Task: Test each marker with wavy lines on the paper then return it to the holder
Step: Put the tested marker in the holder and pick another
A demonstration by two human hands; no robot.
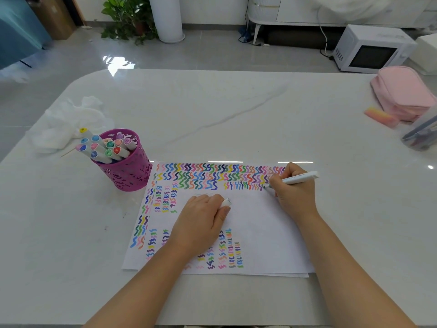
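A white sheet of paper (pixel 257 223) lies on the table, covered along its top and left with rows of coloured wavy lines. My right hand (pixel 293 192) grips a white marker (pixel 300 179), its tip touching the paper at the right end of a row of small wavy lines. My left hand (pixel 201 221) rests on the paper's middle and holds the marker's cap (pixel 225 202) in curled fingers. A magenta cut-out holder (pixel 125 166) stands left of the paper, with several capped markers (pixel 104 147) leaning in it.
Crumpled white tissue (pixel 68 124) lies behind the holder. A pink pouch (pixel 404 93), a pink-yellow eraser (pixel 380 116) and a clear case of pens (pixel 423 133) sit at the table's right edge. A microwave (pixel 371 48) and a plant (pixel 127 17) stand on the floor beyond.
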